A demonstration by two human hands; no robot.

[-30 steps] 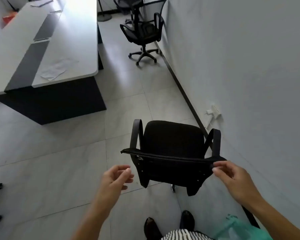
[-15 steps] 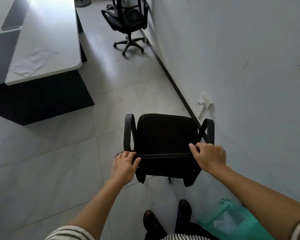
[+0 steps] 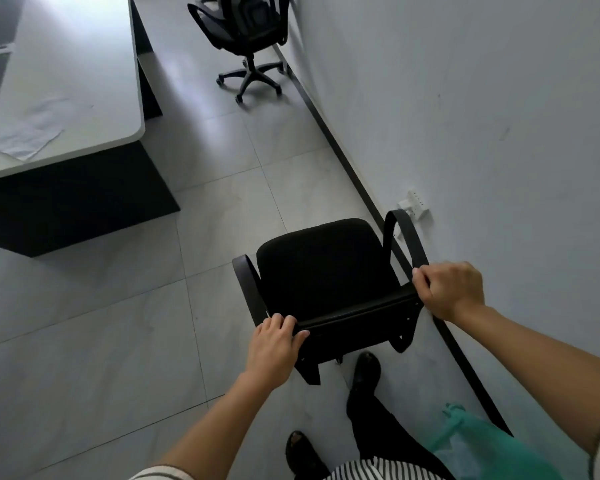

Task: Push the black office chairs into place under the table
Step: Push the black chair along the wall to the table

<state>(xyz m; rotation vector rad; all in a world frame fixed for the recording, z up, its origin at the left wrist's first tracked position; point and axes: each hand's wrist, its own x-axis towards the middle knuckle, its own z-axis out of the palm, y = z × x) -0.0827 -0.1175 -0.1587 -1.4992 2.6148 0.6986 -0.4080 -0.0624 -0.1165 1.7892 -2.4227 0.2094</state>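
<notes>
A black office chair (image 3: 326, 268) with curved armrests stands right in front of me on the tiled floor, close to the wall on the right. My left hand (image 3: 274, 344) grips the left end of its backrest top edge. My right hand (image 3: 447, 292) grips the right end of that same edge. A second black office chair (image 3: 243, 26) on a star base stands farther ahead by the wall. The white table (image 3: 70, 77) with a dark base fills the upper left.
A sheet of paper (image 3: 32, 136) lies on the table near its rounded corner. A white wall socket (image 3: 414, 207) sits low on the wall just beyond the near chair. A green bag (image 3: 482, 445) hangs at my right side. My feet stand behind the chair.
Both hands went from open beside the backrest to gripping its top edge. The chair has turned slightly left and I have stepped forward with it toward the far chair.
</notes>
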